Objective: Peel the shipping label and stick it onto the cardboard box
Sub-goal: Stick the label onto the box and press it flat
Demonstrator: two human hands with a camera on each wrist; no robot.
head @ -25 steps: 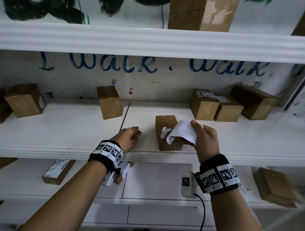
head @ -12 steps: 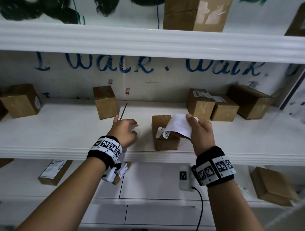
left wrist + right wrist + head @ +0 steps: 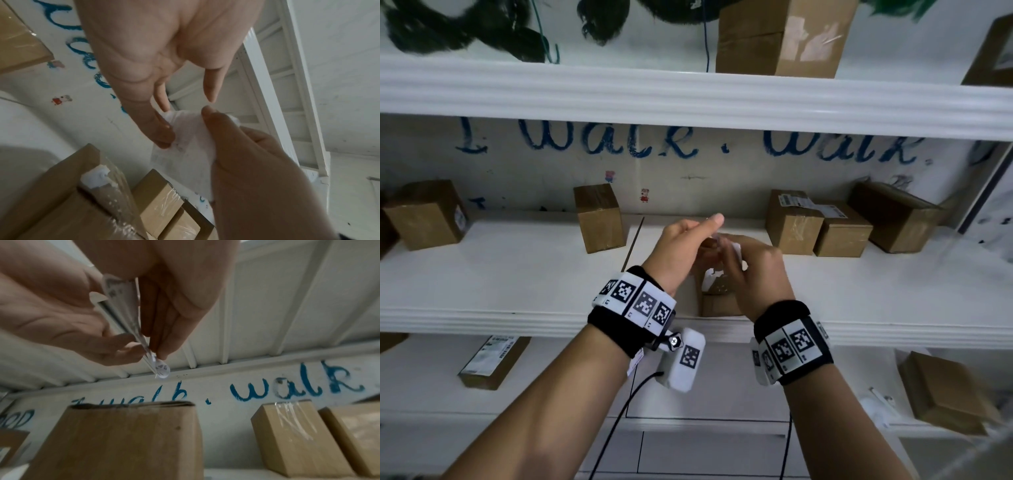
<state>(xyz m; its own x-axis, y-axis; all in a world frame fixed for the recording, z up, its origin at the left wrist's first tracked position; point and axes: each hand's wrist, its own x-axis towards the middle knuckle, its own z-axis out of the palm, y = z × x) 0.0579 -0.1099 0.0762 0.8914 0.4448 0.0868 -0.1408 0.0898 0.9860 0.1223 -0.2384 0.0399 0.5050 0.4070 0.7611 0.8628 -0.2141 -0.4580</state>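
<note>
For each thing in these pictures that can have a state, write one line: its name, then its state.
Shipping label: off the box, held in the air between both hands.
Cardboard box: upright at the shelf's front edge, below the hands, untouched.
Left hand: fingertips on the label's corner.
Right hand: pinching the label.
Two boxes at right rear: side by side, labels across their tops.

We see the left hand (image 3: pixel 681 246) and right hand (image 3: pixel 753 274) meeting at frame centre, fingers curled around a scrap of white shipping label (image 3: pixel 734 247) that is mostly hidden. Directly below them a cardboard box (image 3: pixel 717 303) stands at the front edge of the white shelf (image 3: pixel 500 274). Other boxes sit at upper right, and blue lettering crosses the back wall (image 3: pixel 688 181).
</note>
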